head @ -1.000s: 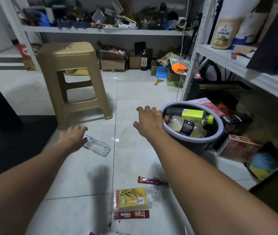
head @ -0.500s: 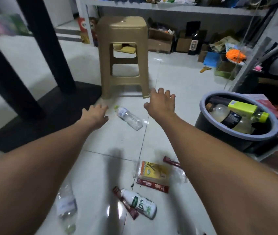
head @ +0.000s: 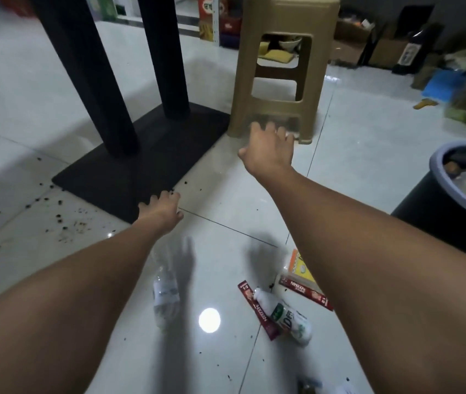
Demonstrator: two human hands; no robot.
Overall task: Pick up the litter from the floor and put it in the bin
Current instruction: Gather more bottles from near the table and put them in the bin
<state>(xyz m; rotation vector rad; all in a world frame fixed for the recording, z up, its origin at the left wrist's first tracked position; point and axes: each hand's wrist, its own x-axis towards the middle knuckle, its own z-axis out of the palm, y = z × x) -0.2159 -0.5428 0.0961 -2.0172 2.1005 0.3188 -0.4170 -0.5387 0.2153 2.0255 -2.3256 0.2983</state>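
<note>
Left hand (head: 160, 209) and right hand (head: 269, 150) hold nothing, fingers loose. The bin (head: 434, 172) is cut off at the edge.

Tan plastic stool (head: 280, 66) beside black table base (head: 146, 160) (two posts); cardboard boxes (head: 348, 44) behind, blurred.
</note>
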